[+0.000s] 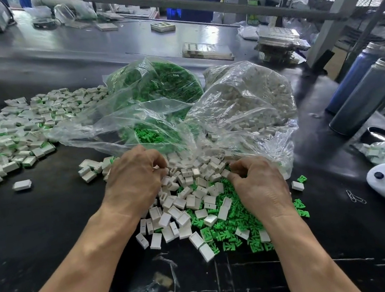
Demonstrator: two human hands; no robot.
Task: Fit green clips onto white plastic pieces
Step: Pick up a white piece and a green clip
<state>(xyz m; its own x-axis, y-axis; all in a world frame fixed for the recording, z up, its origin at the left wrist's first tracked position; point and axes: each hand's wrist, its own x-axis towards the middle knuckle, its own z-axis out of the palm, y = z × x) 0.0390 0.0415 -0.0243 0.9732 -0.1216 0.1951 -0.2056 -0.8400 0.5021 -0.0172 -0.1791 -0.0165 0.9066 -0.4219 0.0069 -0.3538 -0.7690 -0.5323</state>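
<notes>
Hands at frame centre: left hand (133, 178) and right hand (257, 181) curled, fingertips digging into white plastic pieces (188, 195); grip contents unclear. Green clips (241, 225) lower right. Picking stage; next, pair clip with piece.

Table (39, 239): black, scuffed with white streaks. Loose clips (243, 225): bright green. Plastic pieces (181, 196): white. Bags (242, 105), 12 o'clock: clear. Bottles (363, 96), 3 o'clock: dark blue-grey.
</notes>
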